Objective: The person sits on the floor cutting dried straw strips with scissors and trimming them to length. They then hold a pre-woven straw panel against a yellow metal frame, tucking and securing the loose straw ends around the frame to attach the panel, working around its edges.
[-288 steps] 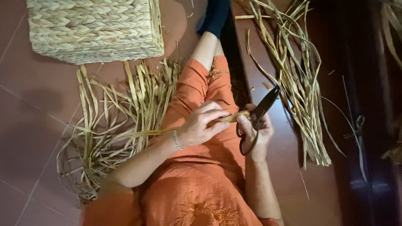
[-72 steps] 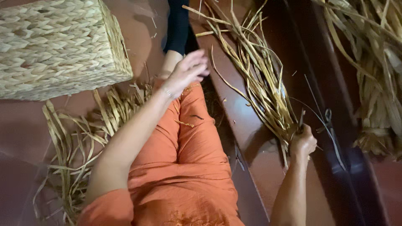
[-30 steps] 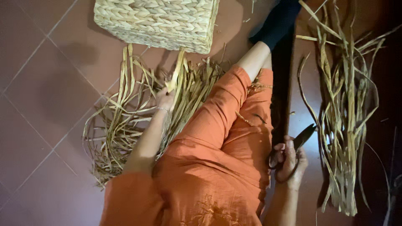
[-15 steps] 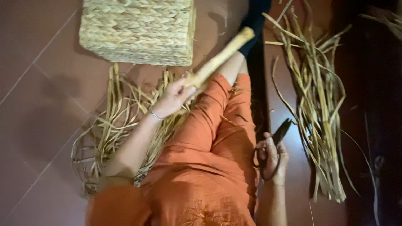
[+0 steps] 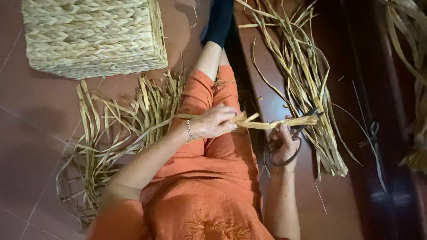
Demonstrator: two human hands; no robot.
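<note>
1. Left hand point(image 5: 215, 121): closed, fingers pinched around one end of a bundle of dried straw strips point(image 5: 275, 123). Hand sits over the lap, above the orange trousers point(image 5: 209, 146). Thin bracelet point(image 5: 189, 130) on the wrist.
2. Right hand point(image 5: 284, 142): fingers curled through the loops of dark scissors point(image 5: 296, 133), gripping them. The far end of the strip bundle lies across this hand, at the scissor blades. Cannot tell if the blades are parted or closed on the straw.
3. Strip bundle: roughly horizontal, spanning between the two hands, just above the right thigh. A long loose strip trails from the left hand down-left toward the floor pile.
4. Legs stretched out forward; dark sock point(image 5: 219, 22) at the top of the frame.
5. Left of the legs: loose pile of straw strips point(image 5: 111, 138) spread on the floor, touching the trouser leg.
6. Further up-left: woven straw basket point(image 5: 93, 35), rectangular, resting on the floor just beyond the pile.
7. Right of the legs: second long sheaf of straw point(image 5: 307, 84) lying along a dark wooden step or ledge point(image 5: 356, 133).
8. Far right edge: more straw point(image 5: 416, 89), partly out of frame, in shadow.
9. Surface: reddish-brown tiled floor point(image 5: 31, 133), grout lines visible. Light is dim on the right side.
</note>
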